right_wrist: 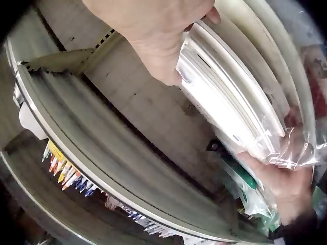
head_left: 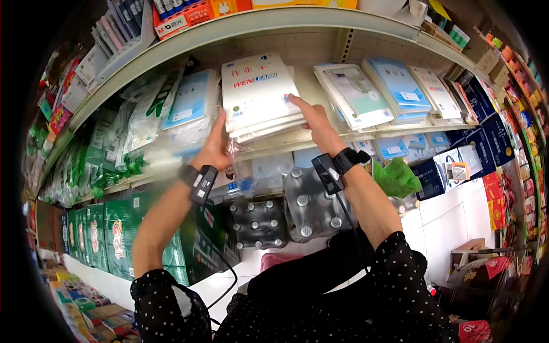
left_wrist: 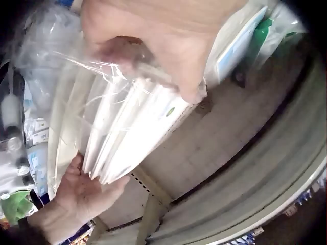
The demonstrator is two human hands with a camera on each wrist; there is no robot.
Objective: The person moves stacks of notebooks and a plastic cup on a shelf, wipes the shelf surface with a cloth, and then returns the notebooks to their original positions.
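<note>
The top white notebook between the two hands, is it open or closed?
Closed: the top white notebook lies flat, its printed front cover facing up.

White notebooks (left_wrist: 145, 130) in clear plastic (left_wrist: 104, 97) between left fingers (left_wrist: 190, 76) and right fingers (left_wrist: 116, 189)

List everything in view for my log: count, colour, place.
book stack: one, white, red and blue lettering, between both grips
clear plastic: count unclear, about the stack
blue booklets: two piles, left and right of stack
green-and-white booklets: one pile, right of stack
shelf edge: cream, above the books
boxes: several, orange, upper shelf
cartons: several, green, lower left
bottle packs: two, dark, below shelf
cloth: one, green, right of bottles
floor: white tiles
wrist cameras: two, black
sleeves: two, black, white dots
left grip, right grip: bare, holding stack sides
</note>
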